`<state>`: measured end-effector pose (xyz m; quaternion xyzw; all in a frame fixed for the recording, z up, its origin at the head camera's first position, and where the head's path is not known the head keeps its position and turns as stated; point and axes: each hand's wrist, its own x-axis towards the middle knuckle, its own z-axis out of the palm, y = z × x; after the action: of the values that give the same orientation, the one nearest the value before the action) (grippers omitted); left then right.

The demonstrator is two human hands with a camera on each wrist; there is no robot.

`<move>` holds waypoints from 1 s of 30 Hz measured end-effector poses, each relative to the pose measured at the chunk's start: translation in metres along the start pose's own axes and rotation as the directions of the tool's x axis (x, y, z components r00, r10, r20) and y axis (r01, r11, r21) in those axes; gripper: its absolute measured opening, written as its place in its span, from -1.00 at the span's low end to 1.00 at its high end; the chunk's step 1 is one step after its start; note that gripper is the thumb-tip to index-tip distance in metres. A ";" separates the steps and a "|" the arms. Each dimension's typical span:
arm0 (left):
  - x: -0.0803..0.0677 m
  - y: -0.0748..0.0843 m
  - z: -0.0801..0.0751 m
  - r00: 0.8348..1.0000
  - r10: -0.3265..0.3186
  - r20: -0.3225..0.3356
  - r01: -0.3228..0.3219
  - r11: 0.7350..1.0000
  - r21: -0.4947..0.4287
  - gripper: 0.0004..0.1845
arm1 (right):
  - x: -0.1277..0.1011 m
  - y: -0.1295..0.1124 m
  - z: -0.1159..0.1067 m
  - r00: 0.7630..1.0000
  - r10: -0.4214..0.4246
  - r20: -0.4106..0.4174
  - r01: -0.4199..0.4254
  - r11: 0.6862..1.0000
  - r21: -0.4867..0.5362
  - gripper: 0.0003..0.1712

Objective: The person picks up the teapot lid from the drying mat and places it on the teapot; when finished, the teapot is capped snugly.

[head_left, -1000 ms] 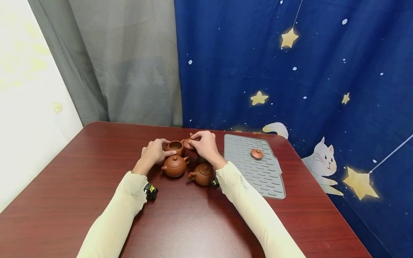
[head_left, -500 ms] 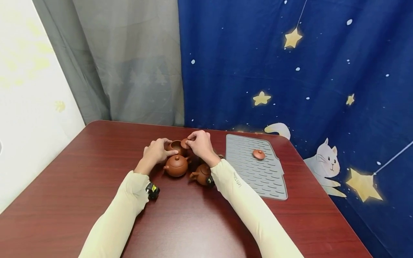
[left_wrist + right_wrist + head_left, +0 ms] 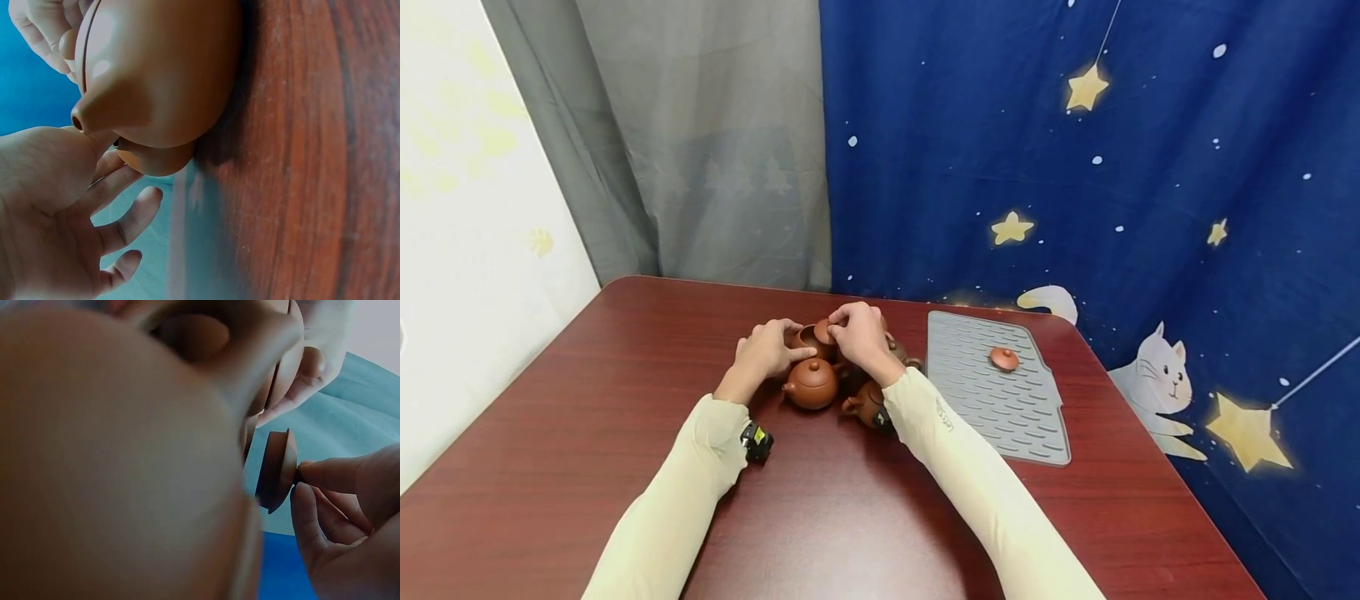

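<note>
My left hand grips the side of an open brown clay teapot, its mouth facing up. In the left wrist view that teapot is mostly hidden behind a lidded one, and two of my fingers stick out loose. Between thumb and fingertips, my right hand pinches the knob of a teapot lid, held tilted at the right of the open mouth. Right in front of the open teapot stands a lidded teapot with its spout to the left.
Another teapot stands under my right wrist, and part of one more shows behind my forearm. On the right, a grey ridged mat carries a loose lid. Curtains hang behind the table's far edge.
My right hand has moved left with the lid, bringing it from beside the open teapot to its mouth. My left hand keeps its grip on the teapot.
</note>
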<state>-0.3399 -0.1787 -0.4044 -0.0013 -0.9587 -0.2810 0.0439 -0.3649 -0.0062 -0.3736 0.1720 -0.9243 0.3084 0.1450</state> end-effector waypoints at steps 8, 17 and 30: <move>-0.001 -0.001 -0.001 1.000 -0.003 0.002 0.003 1.000 0.008 -0.37 | 0.004 -0.006 0.008 0.999 0.009 0.041 -0.009 1.000 0.008 -0.95; -0.002 0.000 0.000 1.000 -0.004 0.000 0.004 1.000 0.005 -0.36 | 0.008 -0.011 0.014 0.998 0.038 0.056 -0.038 0.999 0.003 -0.95; -0.002 0.000 -0.001 1.000 -0.005 -0.004 0.005 1.000 0.000 -0.34 | 0.014 -0.017 0.020 0.997 0.041 0.062 -0.039 0.999 -0.025 -0.95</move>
<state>-0.3375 -0.1789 -0.4039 0.0018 -0.9586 -0.2810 0.0453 -0.3732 -0.0343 -0.3747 0.1612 -0.9353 0.2945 0.1116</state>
